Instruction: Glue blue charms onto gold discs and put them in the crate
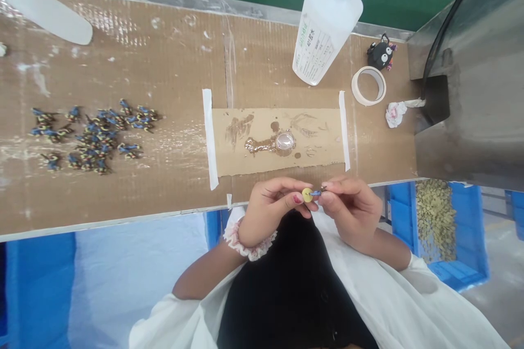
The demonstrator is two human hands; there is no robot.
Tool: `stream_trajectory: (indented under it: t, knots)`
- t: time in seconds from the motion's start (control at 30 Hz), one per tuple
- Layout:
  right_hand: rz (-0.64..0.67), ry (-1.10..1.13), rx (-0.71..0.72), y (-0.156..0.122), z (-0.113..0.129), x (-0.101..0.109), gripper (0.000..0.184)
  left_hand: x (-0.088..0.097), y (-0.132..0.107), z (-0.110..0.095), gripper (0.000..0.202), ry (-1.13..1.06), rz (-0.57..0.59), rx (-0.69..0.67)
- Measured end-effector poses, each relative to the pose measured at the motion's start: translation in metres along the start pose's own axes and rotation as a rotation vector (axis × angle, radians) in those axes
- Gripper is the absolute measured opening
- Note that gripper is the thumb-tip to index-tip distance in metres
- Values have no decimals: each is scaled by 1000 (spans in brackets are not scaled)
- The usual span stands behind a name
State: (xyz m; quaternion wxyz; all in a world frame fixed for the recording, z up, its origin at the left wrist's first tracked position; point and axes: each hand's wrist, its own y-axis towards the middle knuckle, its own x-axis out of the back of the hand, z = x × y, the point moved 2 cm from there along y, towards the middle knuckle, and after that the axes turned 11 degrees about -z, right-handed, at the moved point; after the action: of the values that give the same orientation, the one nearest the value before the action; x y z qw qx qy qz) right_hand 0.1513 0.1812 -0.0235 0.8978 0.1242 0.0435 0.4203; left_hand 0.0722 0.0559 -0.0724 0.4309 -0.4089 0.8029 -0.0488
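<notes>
Close to my body, just off the table's front edge, both hands meet at one small piece. My left hand pinches a small round yellow disc between thumb and fingers. A small blue and dark figurine is pinched by my right hand; it touches the disc. Beyond them a cardboard strip is taped down, with a wet smear of clear glue and a small round shiny cap or pool on it. More such blue, yellow and dark figurines lie heaped at the left.
Behind the strip stands a white glue bottle with a blue cap. A tape roll, a black trinket and crumpled tissue lie right, beside a metal housing. Below right, a blue crate holds many yellowish pieces.
</notes>
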Motion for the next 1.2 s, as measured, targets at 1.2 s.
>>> stream_trajectory:
  t: [1.2]
  knots:
    - [217,-506,613,4,16,2,30,-13,-13,-20,16,292,-109,-179]
